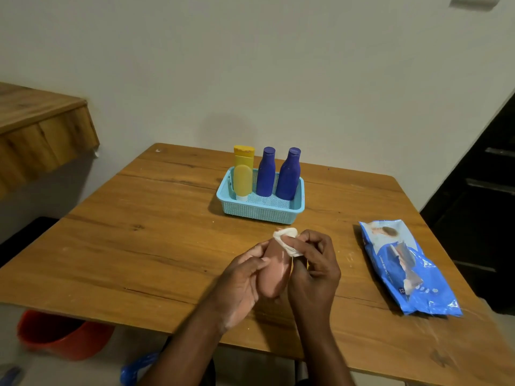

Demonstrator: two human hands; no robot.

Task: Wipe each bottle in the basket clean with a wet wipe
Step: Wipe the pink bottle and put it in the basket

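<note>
My left hand [245, 277] curls round a pinkish-brown bottle [274, 270], thumb along its left side and fingers wrapped behind it, holding it tilted with its top pointing away from me, above the table's near half. My right hand [313, 270] pinches a crumpled white wet wipe [287, 240] against the bottle's upper end, fingers bent and closed on the cloth, which bunches over the cap.

Beyond my hands, towards the far edge of the wooden table [167, 246], sits a light blue basket [260, 211]. Upright inside it are a yellow tube [243, 179] standing on its cap at the left end, a taller yellow bottle [244, 156] directly behind it, and two dark blue bottles [266, 174] [289, 176] side by side to the right.

Near the table's right edge lies a blue pack of wipes [407, 268], flat, well apart from the basket. Below the table's left edge, on the floor, stands a red bucket [64, 335].
</note>
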